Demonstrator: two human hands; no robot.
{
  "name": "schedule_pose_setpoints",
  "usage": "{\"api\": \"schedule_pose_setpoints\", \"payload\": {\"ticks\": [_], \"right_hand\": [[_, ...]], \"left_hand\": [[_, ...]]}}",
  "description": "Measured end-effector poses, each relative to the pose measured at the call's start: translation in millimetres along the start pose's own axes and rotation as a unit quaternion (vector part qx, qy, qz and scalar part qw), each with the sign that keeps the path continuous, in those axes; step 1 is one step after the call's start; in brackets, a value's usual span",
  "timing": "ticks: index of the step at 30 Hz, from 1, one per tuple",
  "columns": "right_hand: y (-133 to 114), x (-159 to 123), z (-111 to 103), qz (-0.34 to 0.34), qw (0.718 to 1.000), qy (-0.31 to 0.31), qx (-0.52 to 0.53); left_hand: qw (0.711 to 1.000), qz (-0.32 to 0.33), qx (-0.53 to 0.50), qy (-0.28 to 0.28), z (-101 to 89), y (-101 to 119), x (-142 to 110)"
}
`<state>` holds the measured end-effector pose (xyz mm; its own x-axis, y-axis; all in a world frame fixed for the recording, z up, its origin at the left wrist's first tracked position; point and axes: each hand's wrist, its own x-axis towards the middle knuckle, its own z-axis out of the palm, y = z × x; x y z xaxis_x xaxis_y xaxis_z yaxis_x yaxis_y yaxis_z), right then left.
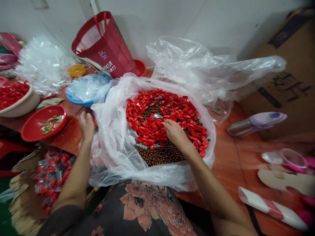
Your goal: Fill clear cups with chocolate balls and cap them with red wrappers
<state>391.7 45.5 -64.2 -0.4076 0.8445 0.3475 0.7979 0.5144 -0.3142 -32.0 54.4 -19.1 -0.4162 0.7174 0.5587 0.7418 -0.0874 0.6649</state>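
Note:
My right hand (176,133) is over a heap of small red plastic pieces (145,131), its fingers bent together at the tips. Beside those fingertips lies a shiny metal piece (157,116); whether they grip it or a red piece cannot be made out. Beneath the heap are many small round brown balls (159,157), all inside a large clear plastic bag (110,131) with its mouth spread wide. Left of this bag, my left hand (86,126) is raised, slightly blurred, fingers extended. A bit of red shows just beside it.
At left are a red bowl (27,129) with colourful bits, a blue basin (86,104) of clear sachets and a white basin (14,111). Filled packets (52,173) lie in a carton below. A purple-topped flask (256,124) and cardboard box (278,88) are right.

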Motion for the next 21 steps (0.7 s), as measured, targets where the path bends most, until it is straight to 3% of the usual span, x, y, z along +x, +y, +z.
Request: {"api": "schedule_pose_setpoints", "payload": {"ticks": [2,3,5,7,8,10,13,17,21], "right_hand": [[2.3,23.5,8.6,0.014,1.000,0.006,-0.017],[3.7,33.4,12.3,0.021,0.999,-0.002,-0.023],[6.5,45.8,16.9,0.036,0.998,-0.038,-0.032],[8.1,45.0,15.7,0.054,0.996,-0.064,-0.025],[8.3,39.2,12.4,0.064,0.996,-0.061,-0.013],[7.3,17.8,0.5,0.087,0.995,-0.019,0.033],[1.3,-30.6,-24.8,0.140,0.978,0.074,0.133],[-13.5,-96.0,-49.8,0.247,0.931,0.137,0.233],[-27.0,-134.5,-48.3,0.323,0.888,0.164,0.284]], "left_hand": [[0.998,0.011,-0.031,0.062,22.4,35.9,-1.5],[0.997,0.041,-0.052,0.040,37.6,57.1,-4.4],[0.975,0.131,-0.105,-0.143,75.2,99.5,-14.4],[0.902,0.218,-0.131,-0.348,119.1,133.4,-25.7],[0.865,0.243,-0.131,-0.418,141.4,145.2,-30.3],[0.822,0.246,-0.113,-0.501,181.6,158.7,-34.7],[0.786,0.205,-0.075,-0.578,223.2,162.9,-30.3],[0.742,0.207,0.007,-0.638,249.9,165.9,-21.5],[0.732,0.215,0.053,-0.644,264.6,178.4,-29.8]]}}
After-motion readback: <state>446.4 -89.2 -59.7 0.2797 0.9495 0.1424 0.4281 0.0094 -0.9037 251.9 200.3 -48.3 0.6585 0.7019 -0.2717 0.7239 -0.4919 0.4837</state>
